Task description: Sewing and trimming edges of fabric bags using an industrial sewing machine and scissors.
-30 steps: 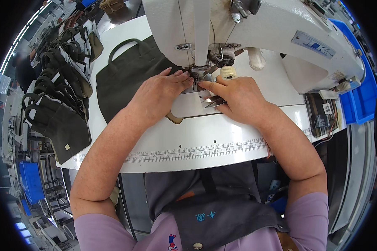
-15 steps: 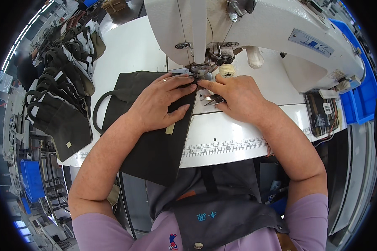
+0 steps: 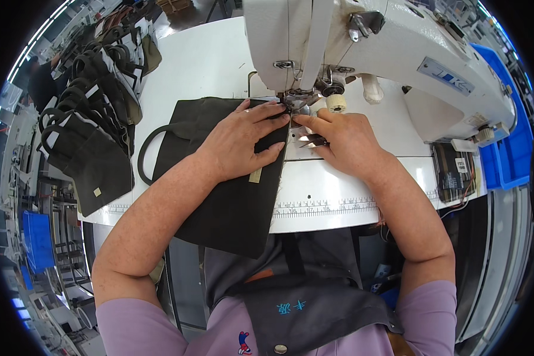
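Observation:
A dark olive fabric bag piece point(image 3: 225, 207) with a looped handle point(image 3: 148, 151) lies on the sewing table, its lower end hanging over the front edge. My left hand point(image 3: 237, 142) rests spread on top of it, fingertips close to the presser foot point(image 3: 288, 105) of the white sewing machine point(image 3: 368, 50). A small pale yellow strip point(image 3: 255, 175) shows on the fabric below that hand. My right hand point(image 3: 351, 142) carries metal thread snips point(image 3: 312, 141) in its curled fingers, blades pointing left. Its index finger reaches to the fabric's right edge beside the presser foot.
Several similar dark bag pieces with handles point(image 3: 92, 154) are heaped at the left table edge. A ruler strip point(image 3: 326, 207) runs along the front. Blue bins point(image 3: 507, 160) stand at the right, behind a dark flat bundle point(image 3: 453, 169). Another person point(image 3: 41, 83) is at the far left.
The whole view has shifted, so the machine appears further right. Relative to the ruler strip, the fabric's lower end has swung slightly right. Both hands keep nearly the same pose beside the presser foot.

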### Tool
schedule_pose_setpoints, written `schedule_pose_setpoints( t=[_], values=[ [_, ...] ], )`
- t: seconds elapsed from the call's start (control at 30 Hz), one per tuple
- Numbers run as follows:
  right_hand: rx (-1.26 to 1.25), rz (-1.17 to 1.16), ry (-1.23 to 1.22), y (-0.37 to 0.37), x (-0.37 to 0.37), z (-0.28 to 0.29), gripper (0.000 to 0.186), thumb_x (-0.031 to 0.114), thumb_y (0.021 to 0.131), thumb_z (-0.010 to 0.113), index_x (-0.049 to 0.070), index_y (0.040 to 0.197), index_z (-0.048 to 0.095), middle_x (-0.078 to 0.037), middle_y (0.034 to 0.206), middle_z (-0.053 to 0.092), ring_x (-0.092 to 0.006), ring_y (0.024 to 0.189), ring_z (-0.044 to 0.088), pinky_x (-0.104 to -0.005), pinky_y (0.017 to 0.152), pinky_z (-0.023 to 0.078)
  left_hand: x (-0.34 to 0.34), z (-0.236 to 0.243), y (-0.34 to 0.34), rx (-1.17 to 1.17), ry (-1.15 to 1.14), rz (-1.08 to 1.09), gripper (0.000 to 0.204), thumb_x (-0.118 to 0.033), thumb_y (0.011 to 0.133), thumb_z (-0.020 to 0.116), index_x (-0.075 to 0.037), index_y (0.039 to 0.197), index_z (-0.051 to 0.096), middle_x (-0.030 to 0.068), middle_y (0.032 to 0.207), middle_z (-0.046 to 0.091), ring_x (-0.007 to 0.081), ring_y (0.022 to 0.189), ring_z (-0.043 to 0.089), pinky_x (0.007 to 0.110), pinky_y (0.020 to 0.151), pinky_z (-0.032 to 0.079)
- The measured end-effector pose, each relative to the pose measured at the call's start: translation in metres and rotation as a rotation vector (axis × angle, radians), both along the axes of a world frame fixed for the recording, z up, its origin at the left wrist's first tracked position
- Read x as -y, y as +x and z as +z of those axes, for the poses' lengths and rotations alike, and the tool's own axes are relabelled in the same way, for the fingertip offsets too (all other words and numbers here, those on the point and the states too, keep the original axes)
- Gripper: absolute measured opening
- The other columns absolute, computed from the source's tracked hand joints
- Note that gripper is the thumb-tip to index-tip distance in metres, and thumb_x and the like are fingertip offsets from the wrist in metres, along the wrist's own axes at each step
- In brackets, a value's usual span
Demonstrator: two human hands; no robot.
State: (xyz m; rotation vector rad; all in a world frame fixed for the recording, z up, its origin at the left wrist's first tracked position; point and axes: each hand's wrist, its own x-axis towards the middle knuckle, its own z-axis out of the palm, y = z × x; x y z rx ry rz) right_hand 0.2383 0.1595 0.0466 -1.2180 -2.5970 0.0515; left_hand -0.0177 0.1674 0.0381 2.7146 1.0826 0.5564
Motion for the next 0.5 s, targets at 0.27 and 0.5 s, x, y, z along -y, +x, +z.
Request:
schedule_pose_setpoints(
  t=[0.27, 0.5],
  values=[
    [-0.171, -0.049, 0.086, 0.005, -0.004, -0.007, 0.026, 0.014, 0.083, 0.071, 0.012, 0.109, 0.071, -0.007, 0.092, 0.067, -0.0308, 0.084, 0.069, -0.0447, 0.073, 0.055, 0.012, -0.009, 0.018, -0.017, -0.009, 0.184, 0.043, -0.030, 0.098, 0.063, -0.018, 0.139, 0.064, 0.0144, 0.148, 0.054, 0.0323, 0.146, 0.043, 0.061, 0.121, 0.029],
    [-0.151, -0.031, 0.113, 0.012, 0.000, 0.001, 0.023, 0.016, 0.084, 0.071, 0.012, 0.106, 0.071, -0.007, 0.091, 0.067, -0.0311, 0.082, 0.070, -0.0444, 0.071, 0.055, 0.016, -0.007, 0.032, -0.029, -0.009, 0.265, 0.044, -0.035, 0.100, 0.060, -0.020, 0.141, 0.063, 0.0137, 0.151, 0.053, 0.0310, 0.147, 0.041, 0.061, 0.121, 0.028]
  ],
)
